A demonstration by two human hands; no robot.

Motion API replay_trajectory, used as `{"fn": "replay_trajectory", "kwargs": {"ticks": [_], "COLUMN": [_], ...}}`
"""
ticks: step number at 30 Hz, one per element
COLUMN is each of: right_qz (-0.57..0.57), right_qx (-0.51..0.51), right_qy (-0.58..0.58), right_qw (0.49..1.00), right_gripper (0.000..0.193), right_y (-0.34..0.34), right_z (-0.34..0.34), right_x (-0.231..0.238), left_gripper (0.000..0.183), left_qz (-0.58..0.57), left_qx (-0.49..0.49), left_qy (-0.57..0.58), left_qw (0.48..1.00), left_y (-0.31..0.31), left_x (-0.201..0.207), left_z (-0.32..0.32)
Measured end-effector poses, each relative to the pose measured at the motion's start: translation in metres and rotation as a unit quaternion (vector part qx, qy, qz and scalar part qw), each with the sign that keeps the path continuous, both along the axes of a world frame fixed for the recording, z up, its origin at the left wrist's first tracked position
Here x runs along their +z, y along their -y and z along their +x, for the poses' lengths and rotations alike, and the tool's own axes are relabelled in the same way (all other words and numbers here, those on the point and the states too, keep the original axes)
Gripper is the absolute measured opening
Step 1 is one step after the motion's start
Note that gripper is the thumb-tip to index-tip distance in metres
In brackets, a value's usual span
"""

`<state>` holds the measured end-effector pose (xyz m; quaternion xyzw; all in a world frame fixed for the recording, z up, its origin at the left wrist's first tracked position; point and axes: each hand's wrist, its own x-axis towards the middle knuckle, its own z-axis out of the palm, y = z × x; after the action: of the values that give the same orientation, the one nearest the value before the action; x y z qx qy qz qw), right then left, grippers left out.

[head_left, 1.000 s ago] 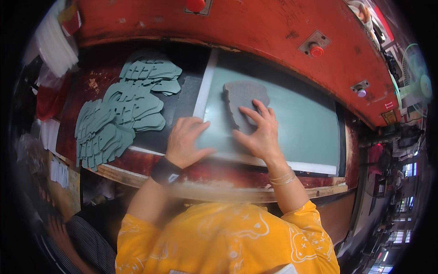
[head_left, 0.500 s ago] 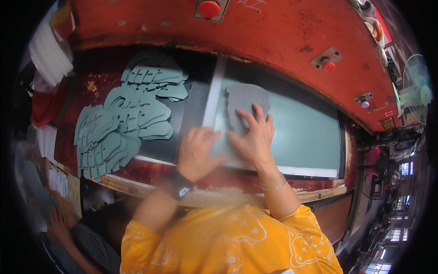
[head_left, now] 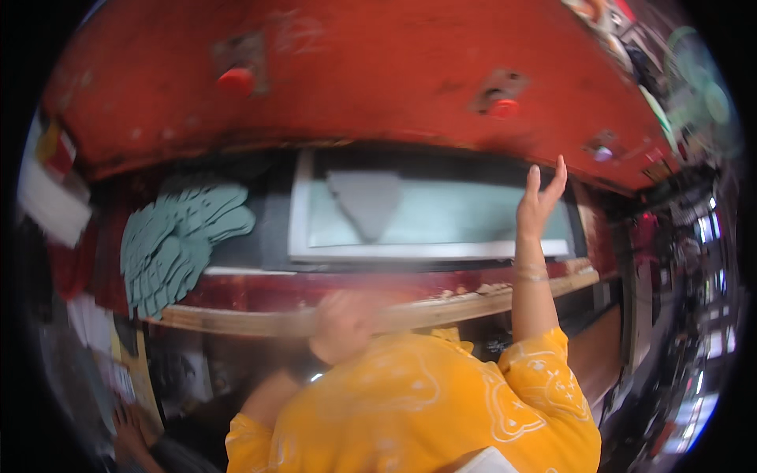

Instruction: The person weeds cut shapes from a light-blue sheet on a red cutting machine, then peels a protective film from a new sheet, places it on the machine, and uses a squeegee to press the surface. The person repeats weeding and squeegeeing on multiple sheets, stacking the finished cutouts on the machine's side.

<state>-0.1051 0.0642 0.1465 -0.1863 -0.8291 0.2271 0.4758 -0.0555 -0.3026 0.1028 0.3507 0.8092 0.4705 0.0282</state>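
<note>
My right hand (head_left: 540,201) is raised in front of the red machine's lower edge, over the right end of a pale green sheet (head_left: 465,213). Its fingers stretch upward and nothing is in them. My left hand (head_left: 344,322) is drawn back near my body, above the wooden front edge of the bench; motion smears its fingers. On the left part of the sheet, apart from both hands, rests a grey flat piece (head_left: 369,201) with a wide top that narrows toward me. A white board (head_left: 355,252) borders the sheet on its left and front.
The red machine (head_left: 355,87) spans the far side, with red push buttons (head_left: 503,109) on its face. At the left lies a pile of green cut-out pieces (head_left: 169,248). A wooden strip (head_left: 441,309) edges the bench. Another person's hand (head_left: 130,426) shows at lower left.
My right hand has left the grey piece and moved right and up. My left hand has come back toward my body. The whole view has shifted, with more of the red machine showing.
</note>
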Motion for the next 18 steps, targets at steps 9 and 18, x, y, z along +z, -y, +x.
{"fn": "replay_trajectory", "kwargs": {"ticks": [9,18], "right_qz": [0.01,-0.067], "right_qx": [-0.241,-0.148], "right_qy": [-0.177,-0.202], "right_qw": [0.954,0.966], "right_gripper": [0.059,0.054], "right_y": [-0.146,-0.132], "right_z": [-0.006,0.096], "right_x": [0.064,0.028], "left_gripper": [0.01,0.02], "left_qz": [-0.02,-0.068], "left_qx": [0.098,0.126], "left_qy": [-0.004,-0.127], "left_qw": [0.995,0.982], "left_y": [-0.006,-0.013], "left_x": [-0.015,-0.025], "left_z": [-0.002,0.004]}}
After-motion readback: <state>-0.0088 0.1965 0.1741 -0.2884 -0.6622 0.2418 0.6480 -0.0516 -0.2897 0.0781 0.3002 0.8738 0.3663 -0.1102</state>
